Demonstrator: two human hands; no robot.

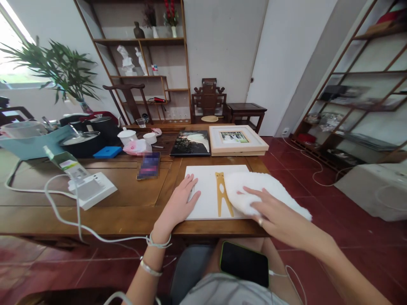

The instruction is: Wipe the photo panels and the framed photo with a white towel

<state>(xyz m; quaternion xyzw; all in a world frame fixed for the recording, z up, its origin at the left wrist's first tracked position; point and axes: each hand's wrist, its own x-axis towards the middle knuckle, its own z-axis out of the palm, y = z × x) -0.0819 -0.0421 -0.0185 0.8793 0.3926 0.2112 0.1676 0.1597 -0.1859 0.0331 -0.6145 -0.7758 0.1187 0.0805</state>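
A white rectangular board (203, 203) lies flat near the table's front edge. My left hand (182, 199) rests on its left side with the fingers apart, holding nothing. On the board's middle is a yellow animal-shaped piece (220, 192) with a cat-like head, two long legs and an oval hole. White fluffy cloth (280, 186) covers the board's right side, touches the yellow piece's edge and reaches past the table. My right hand (270, 212) lies on top of this cloth, fingers spread and partly bent; its grip on the fabric does not show.
Behind the board are a dark photo panel (190, 143) and a framed photo (238, 146). To the left stand an opened white box (95, 190), a blurred phone-like object (148, 165), a blue box (108, 152) and a white cable (104, 238). A phone (244, 263) lies on my lap.
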